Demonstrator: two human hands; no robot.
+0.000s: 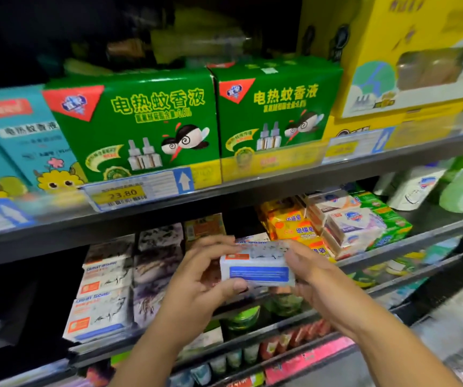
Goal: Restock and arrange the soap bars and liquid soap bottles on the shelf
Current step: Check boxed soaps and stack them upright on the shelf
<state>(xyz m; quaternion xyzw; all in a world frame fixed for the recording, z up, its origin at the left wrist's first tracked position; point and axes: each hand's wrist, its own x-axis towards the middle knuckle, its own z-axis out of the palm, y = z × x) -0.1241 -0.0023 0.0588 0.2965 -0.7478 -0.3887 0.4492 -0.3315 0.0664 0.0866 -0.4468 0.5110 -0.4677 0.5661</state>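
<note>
A white soap bar box with a blue band and an orange corner mark [258, 268] is held between both hands in front of the middle shelf. My left hand [202, 277] grips its left end, thumb underneath and fingers over the top. My right hand [308, 272] holds its right end. A stack of matching white goat soap boxes [99, 305] stands on the shelf to the left. Dark patterned soap boxes [155, 258] sit between that stack and my hands. Yellow soap bars [291, 224] and white soap bars [350, 227] lie to the right. White and green liquid soap bottles [420, 185] stand at far right.
The shelf above carries green mosquito liquid boxes [141, 124], teal boxes [15, 141] and a large yellow box [409, 57], with a price tag rail [130, 191] along its edge. Lower shelves hold small green, red and pink items [294, 339]. A grey surface [453, 317] lies at lower right.
</note>
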